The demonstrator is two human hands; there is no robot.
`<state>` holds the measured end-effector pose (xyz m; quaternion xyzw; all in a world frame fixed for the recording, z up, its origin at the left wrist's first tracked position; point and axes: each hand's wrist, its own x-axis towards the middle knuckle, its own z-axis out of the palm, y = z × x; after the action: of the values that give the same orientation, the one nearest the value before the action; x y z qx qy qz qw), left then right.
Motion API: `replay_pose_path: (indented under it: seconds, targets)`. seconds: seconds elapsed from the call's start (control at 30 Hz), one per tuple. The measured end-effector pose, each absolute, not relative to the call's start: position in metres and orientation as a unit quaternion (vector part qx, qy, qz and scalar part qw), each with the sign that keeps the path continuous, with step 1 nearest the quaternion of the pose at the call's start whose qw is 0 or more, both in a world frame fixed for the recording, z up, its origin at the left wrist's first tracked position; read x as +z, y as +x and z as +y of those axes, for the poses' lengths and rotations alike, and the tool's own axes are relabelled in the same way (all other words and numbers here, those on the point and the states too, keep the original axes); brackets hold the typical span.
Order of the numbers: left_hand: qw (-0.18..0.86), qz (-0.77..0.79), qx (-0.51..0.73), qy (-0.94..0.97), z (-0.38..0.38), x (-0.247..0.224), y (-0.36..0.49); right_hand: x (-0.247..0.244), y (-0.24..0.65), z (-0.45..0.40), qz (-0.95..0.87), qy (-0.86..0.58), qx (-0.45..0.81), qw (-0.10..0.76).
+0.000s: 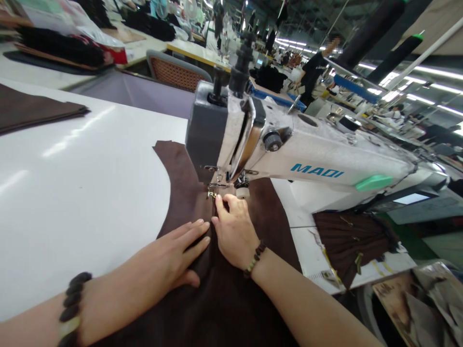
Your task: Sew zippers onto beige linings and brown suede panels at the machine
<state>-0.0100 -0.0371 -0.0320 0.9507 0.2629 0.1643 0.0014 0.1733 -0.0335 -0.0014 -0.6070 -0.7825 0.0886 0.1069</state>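
Note:
Dark brown fabric (231,308) lies under the needle area of a white sewing machine (311,144) marked MAQI. My left hand (177,250) rests flat on the fabric, left of a seam line, with its fingers stretched out. Close in front of the presser foot (212,193), my right hand (235,226) has its fingers curled and its thumb near the index finger, gripping the fabric at the seam. Its index fingertip is right beside the foot. A white roller (242,192) hangs just behind that hand's knuckles.
More brown fabric (36,108) lies at the table's far left. Brown pieces with zip pulls (352,241) sit right of the machine. A chair (179,70) stands beyond the white table (119,183). A person in dark clothes (314,72) is in the background.

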Motion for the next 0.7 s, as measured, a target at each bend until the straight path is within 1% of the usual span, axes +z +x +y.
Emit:
replay_pose_path:
  seconds: [0.1, 0.2, 0.33, 0.43, 0.53, 0.6, 0.7]
  targets:
    - [-0.026, 0.252, 0.143, 0.957, -0.031, -0.039, -0.012, 0.0, 0.173, -0.026, -0.78, -0.612, 0.084, 0.1]
    - [-0.006, 0.248, 0.151, 0.957, -0.022, -0.037, -0.013, -0.002, 0.173, -0.017, -0.779, -0.612, 0.084, 0.105]
    - [-0.001, 0.247, 0.126, 0.961, -0.01, -0.023, -0.014, -0.004, 0.175, -0.004, -0.782, -0.607, 0.081, 0.113]
    - [-0.016, 0.238, 0.127, 0.963, -0.011, -0.016, -0.015, 0.002, 0.182, -0.004, -0.782, -0.599, 0.12, 0.121]
    - [-0.03, 0.249, 0.14, 0.958, -0.025, -0.014, -0.016, 0.01, 0.191, -0.024, -0.792, -0.58, 0.142, 0.128]
    - [-0.047, 0.254, 0.152, 0.954, -0.04, -0.015, -0.015, 0.013, 0.196, -0.044, -0.809, -0.562, 0.134, 0.112]
    - [-0.066, 0.25, 0.168, 0.951, -0.059, -0.018, -0.013, 0.01, 0.204, -0.067, -0.829, -0.538, 0.142, 0.059]
